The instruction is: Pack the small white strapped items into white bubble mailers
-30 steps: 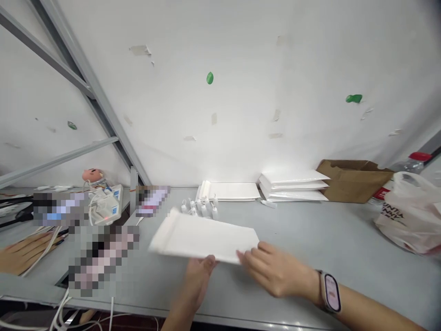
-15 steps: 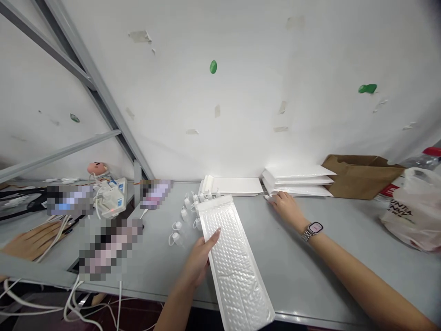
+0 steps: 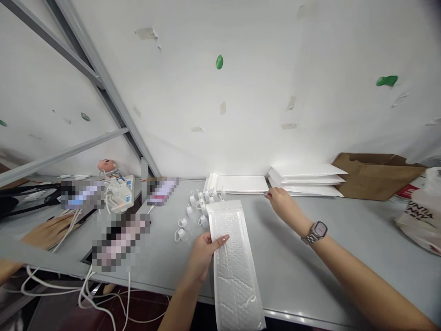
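My left hand point(image 3: 204, 255) is closed on the edge of a white bubble mailer point(image 3: 236, 271), thumb on top. The mailer slants from mid-table past the front edge, with its upper end beside several small clear squeeze bottles point(image 3: 203, 221) with white tethered caps. My right hand point(image 3: 283, 206), with a watch point(image 3: 315, 231) on its wrist, is held out over the back of the table. Its thumb and fingers are pinched together; what they hold, if anything, is too small to make out. Close to those fingertips lies a low pile of flat white packages point(image 3: 241, 184).
A stack of white mailers point(image 3: 306, 177) and an open brown paper box or bag point(image 3: 377, 177) stand at the back right, near a plastic bag point(image 3: 422, 211). On the left are a metal frame post point(image 3: 113, 108), blurred phones, white cables point(image 3: 127, 294), a power strip point(image 3: 122, 193) and another person's hand point(image 3: 51, 232).
The view has shifted slightly right. The mailer in my left hand hangs more upright. My right fingers have drawn closer together, and the small white item seen at them before is now mostly hidden.
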`<action>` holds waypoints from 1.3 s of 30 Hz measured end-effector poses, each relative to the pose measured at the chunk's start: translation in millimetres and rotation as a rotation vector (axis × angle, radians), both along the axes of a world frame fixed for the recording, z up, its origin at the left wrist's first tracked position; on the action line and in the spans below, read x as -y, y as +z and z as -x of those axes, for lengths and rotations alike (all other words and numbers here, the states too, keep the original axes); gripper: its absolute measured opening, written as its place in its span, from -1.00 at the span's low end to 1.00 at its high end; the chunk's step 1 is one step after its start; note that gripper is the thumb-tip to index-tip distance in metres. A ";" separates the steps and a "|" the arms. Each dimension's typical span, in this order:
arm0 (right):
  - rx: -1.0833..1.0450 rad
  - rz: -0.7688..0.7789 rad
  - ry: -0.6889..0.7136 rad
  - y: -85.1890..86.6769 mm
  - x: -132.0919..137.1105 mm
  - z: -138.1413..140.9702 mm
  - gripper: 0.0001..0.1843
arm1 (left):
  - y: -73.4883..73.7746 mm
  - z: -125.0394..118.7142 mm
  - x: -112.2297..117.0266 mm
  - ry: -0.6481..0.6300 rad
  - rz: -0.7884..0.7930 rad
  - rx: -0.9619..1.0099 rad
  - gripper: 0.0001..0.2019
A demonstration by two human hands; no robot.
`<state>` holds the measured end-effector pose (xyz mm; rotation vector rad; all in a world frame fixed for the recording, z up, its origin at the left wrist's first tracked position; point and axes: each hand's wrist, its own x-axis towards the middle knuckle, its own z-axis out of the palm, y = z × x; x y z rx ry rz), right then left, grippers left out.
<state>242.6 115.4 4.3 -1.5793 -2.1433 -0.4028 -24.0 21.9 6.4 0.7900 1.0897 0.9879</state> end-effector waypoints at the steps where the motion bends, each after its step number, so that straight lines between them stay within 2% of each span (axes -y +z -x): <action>1: -0.007 -0.034 0.016 -9.5 0.7 4.2 -0.73 | -1.3 0.0 0.7 0.009 0.001 -0.001 -0.59; 4: -0.056 -0.125 0.079 -36.0 4.6 11.0 -0.72 | -5.2 -0.1 2.3 0.039 0.011 -0.009 -0.57; 6: -0.148 -0.133 0.115 -41.7 7.0 10.6 -0.70 | -6.6 -0.7 2.9 0.048 0.013 -0.013 -0.56; 8: -0.299 -0.101 0.122 -34.5 8.1 6.5 -0.69 | -7.1 -1.8 3.1 0.047 0.012 -0.027 -0.57; 10: -0.431 -0.038 0.108 -18.7 8.2 -1.9 -0.69 | -7.2 -3.0 3.0 0.040 0.012 -0.048 -0.58; 12: -0.467 0.056 0.095 -1.8 9.2 -15.2 -0.71 | -7.5 -4.1 2.6 0.040 0.018 -0.062 -0.58; 15: -0.380 0.251 0.072 13.2 17.0 -43.1 -0.76 | -8.0 -4.2 1.9 0.035 0.052 -0.065 -0.57; 18: -0.285 0.447 -0.039 14.5 35.0 -73.0 -0.75 | -7.6 -2.7 1.2 0.031 0.077 -0.058 -0.57; 20: -0.220 0.534 -0.135 12.7 50.9 -87.9 -0.65 | -6.8 -1.3 0.5 0.045 0.091 -0.052 -0.56; 22: -0.131 0.571 -0.170 11.0 66.7 -95.6 -0.46 | -5.7 -0.2 -0.5 0.045 0.108 -0.051 -0.56; 24: -0.050 0.589 -0.118 9.6 79.8 -96.0 -0.38 | -4.8 0.4 -1.4 0.025 0.112 -0.064 -0.57; 28: 0.013 0.602 -0.003 5.2 92.1 -85.6 -0.54 | -4.5 0.9 -2.0 -0.011 0.092 -0.095 -0.61; 34: 0.098 0.508 0.026 2.1 79.3 -74.2 -0.76 | -7.7 3.2 0.0 0.000 0.090 -0.067 -0.60; 36: 0.089 0.482 0.027 10.1 71.4 -65.5 -0.83 | -8.8 3.8 1.5 0.028 0.086 -0.060 -0.59; 39: -0.068 0.495 0.024 35.8 61.6 -38.5 -0.89 | -10.1 2.1 4.6 0.066 0.050 -0.043 -0.59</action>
